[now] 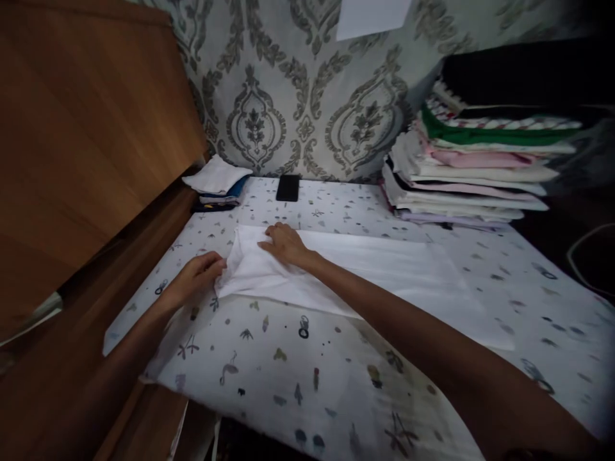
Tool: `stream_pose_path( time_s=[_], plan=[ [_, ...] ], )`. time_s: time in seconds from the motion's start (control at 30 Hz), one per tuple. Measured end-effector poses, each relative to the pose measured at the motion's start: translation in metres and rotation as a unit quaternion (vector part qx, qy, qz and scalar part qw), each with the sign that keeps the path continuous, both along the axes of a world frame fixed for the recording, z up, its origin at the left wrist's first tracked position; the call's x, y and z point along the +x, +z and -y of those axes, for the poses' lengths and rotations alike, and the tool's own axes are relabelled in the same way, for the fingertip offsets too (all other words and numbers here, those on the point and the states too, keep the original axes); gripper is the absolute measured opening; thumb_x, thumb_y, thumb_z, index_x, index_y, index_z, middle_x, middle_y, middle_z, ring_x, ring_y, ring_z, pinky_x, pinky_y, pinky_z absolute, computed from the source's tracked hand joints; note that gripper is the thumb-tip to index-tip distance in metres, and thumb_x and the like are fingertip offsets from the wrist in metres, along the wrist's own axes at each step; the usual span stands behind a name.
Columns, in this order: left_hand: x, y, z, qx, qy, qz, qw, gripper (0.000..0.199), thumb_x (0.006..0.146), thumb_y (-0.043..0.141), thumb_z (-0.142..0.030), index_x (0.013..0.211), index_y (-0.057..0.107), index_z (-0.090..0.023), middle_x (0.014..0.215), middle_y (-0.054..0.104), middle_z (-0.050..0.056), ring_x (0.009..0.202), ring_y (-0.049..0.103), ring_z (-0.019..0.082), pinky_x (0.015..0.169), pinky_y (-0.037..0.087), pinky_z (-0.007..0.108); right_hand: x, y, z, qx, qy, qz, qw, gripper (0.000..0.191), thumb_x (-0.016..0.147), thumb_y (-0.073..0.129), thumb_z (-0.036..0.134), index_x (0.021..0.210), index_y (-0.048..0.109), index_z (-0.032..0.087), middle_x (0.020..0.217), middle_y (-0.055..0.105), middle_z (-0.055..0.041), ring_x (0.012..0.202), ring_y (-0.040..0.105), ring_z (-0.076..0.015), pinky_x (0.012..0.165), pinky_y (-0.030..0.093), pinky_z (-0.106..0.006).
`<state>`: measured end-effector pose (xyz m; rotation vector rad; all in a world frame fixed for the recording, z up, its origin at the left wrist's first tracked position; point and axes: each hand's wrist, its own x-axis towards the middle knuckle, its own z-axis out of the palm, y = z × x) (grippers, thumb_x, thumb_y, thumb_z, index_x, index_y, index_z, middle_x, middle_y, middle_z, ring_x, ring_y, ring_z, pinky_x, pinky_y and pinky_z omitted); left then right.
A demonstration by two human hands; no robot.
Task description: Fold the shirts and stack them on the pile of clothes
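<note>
A long folded white cloth lies across the patterned sheet, its left end somewhat rumpled. At that left end, my left hand has its fingers closed together on the cloth's edge. My right hand rests on top of the cloth near its left part, with thumb and fingers apart and the fingertips bent down onto the fabric. The right forearm passes over the middle of the cloth and hides some of it. Beneath everything is the white printed sheet.
A tall stack of folded clothes stands at the back right. Against the wall at the back left is a smaller folded pile, with a black phone beside it. A wooden cabinet bounds the left side.
</note>
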<state>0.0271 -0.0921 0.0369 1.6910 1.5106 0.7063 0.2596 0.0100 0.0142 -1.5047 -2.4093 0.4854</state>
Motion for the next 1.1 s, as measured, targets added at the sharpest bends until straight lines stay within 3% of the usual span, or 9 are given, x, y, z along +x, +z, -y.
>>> stream_pose_path(
  time_s=[0.2, 0.27, 0.37, 0.43, 0.5, 0.63, 0.83, 0.97, 1.1],
  plan=[
    [-0.004, -0.01, 0.028, 0.046, -0.052, -0.123, 0.99, 0.036, 0.075, 0.072, -0.052, 0.093, 0.065, -0.022, 0.096, 0.061, 0.004, 0.091, 0.054, 0.022, 0.077, 0.045, 0.032, -0.002, -0.026, -0.01, 0.047, -0.007, -0.141, 0.989, 0.007, 0.083, 0.051, 0.019, 0.086, 0.058, 0.02, 0.095, 0.064, -0.007, 0.088, 0.056, -0.0219, 0.08, 0.043, -0.033],
    [-0.003, -0.013, 0.031, 0.047, -0.038, -0.082, 0.995, 0.028, 0.079, 0.069, -0.047, 0.088, 0.063, -0.021, 0.092, 0.06, 0.003, 0.088, 0.054, 0.021, 0.077, 0.044, 0.032, 0.0, -0.029, -0.009, 0.056, -0.003, -0.2, 0.978, 0.006, 0.084, 0.049, 0.022, 0.083, 0.054, 0.021, 0.087, 0.063, -0.0042, 0.081, 0.055, -0.0199, 0.075, 0.041, -0.031],
    [-0.002, -0.015, 0.029, -0.016, 0.009, 0.065, 0.998, 0.026, 0.083, 0.064, -0.045, 0.081, 0.056, -0.02, 0.077, 0.054, 0.0, 0.07, 0.05, 0.015, 0.064, 0.039, 0.026, 0.001, -0.027, -0.007, 0.065, -0.015, -0.256, 0.964, 0.009, 0.088, 0.045, 0.028, 0.085, 0.051, 0.022, 0.081, 0.061, -0.0014, 0.074, 0.052, -0.0185, 0.07, 0.039, -0.03],
    [-0.002, -0.016, 0.027, -0.061, 0.033, 0.143, 0.987, 0.029, 0.083, 0.063, -0.047, 0.082, 0.052, -0.021, 0.069, 0.049, -0.004, 0.059, 0.044, 0.011, 0.054, 0.032, 0.023, 0.002, -0.024, -0.005, 0.074, -0.028, -0.262, 0.962, 0.011, 0.09, 0.043, 0.03, 0.088, 0.051, 0.022, 0.08, 0.06, -0.0007, 0.071, 0.051, -0.0182, 0.069, 0.038, -0.03],
    [-0.001, -0.015, 0.027, -0.07, 0.045, 0.153, 0.985, 0.029, 0.083, 0.063, -0.047, 0.084, 0.05, -0.022, 0.062, 0.043, -0.007, 0.053, 0.037, 0.01, 0.05, 0.025, 0.022, 0.002, -0.021, -0.004, 0.073, -0.034, -0.239, 0.968, 0.013, 0.092, 0.041, 0.031, 0.091, 0.052, 0.023, 0.078, 0.059, -0.0005, 0.07, 0.051, -0.0186, 0.067, 0.036, -0.03],
    [0.002, -0.011, 0.029, -0.034, 0.058, 0.051, 0.996, 0.023, 0.085, 0.058, -0.044, 0.087, 0.051, -0.022, 0.056, 0.038, -0.009, 0.05, 0.032, 0.01, 0.05, 0.024, 0.023, 0.001, -0.014, -0.003, 0.065, -0.02, -0.127, 0.99, 0.019, 0.097, 0.038, 0.03, 0.101, 0.055, 0.023, 0.079, 0.063, -0.0029, 0.072, 0.053, -0.0214, 0.064, 0.031, -0.03],
    [0.007, -0.011, 0.03, 0.007, 0.062, -0.123, 0.99, 0.021, 0.089, 0.05, -0.04, 0.1, 0.056, -0.024, 0.064, 0.052, -0.006, 0.061, 0.049, 0.015, 0.058, 0.035, 0.026, -0.005, -0.007, -0.001, 0.065, -0.01, 0.003, 0.998, 0.024, 0.101, 0.033, 0.029, 0.109, 0.056, 0.022, 0.096, 0.071, -0.008, 0.078, 0.058, -0.0235, 0.063, 0.03, -0.031],
    [0.005, -0.011, 0.033, 0.022, 0.063, -0.21, 0.975, 0.019, 0.09, 0.048, -0.038, 0.101, 0.057, -0.025, 0.072, 0.061, -0.003, 0.066, 0.056, 0.017, 0.06, 0.037, 0.028, 0.001, 0.0, -0.002, 0.042, -0.017, 0.004, 0.999, 0.027, 0.102, 0.037, 0.033, 0.117, 0.055, 0.02, 0.1, 0.072, -0.01, 0.084, 0.061, -0.025, 0.063, 0.033, -0.031],
    [0.008, -0.01, 0.038, 0.077, 0.062, -0.266, 0.959, 0.022, 0.093, 0.045, -0.036, 0.107, 0.057, -0.024, 0.078, 0.065, 0.0, 0.071, 0.06, 0.021, 0.063, 0.04, 0.031, 0.022, 0.005, -0.006, 0.005, -0.009, -0.039, 0.999, 0.032, 0.101, 0.04, 0.039, 0.12, 0.058, 0.02, 0.089, 0.071, -0.0068, 0.079, 0.061, -0.0231, 0.064, 0.037, -0.03]
  ],
)
